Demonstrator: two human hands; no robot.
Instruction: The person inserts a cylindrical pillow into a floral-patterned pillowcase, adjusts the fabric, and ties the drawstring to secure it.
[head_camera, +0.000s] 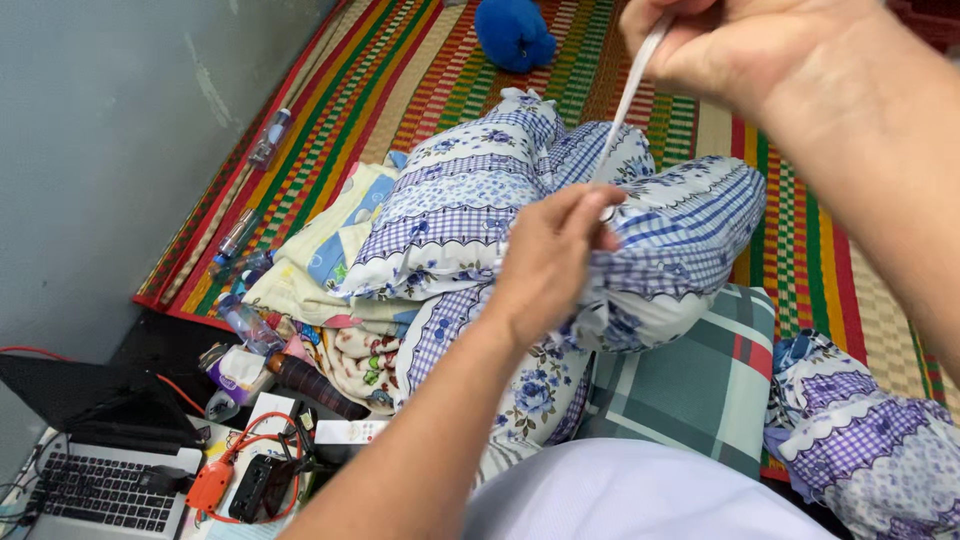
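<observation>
A stuffed pillow in a blue and white floral, checked case (470, 190) lies on a pile of bedding in front of me. My left hand (550, 255) pinches the gathered cloth at the pillow's middle. My right hand (720, 40), raised at the top of the view, is closed on a white strap (628, 95) that runs taut down to the spot my left hand grips.
A green plaid cushion (700, 390) and another floral bundle (880, 440) lie at right. A striped woven mat (420, 60) covers the floor, with a blue plush toy (512, 32) on it. Plastic bottles (268, 138), a laptop (100, 490), cables and small items crowd the left by the grey wall.
</observation>
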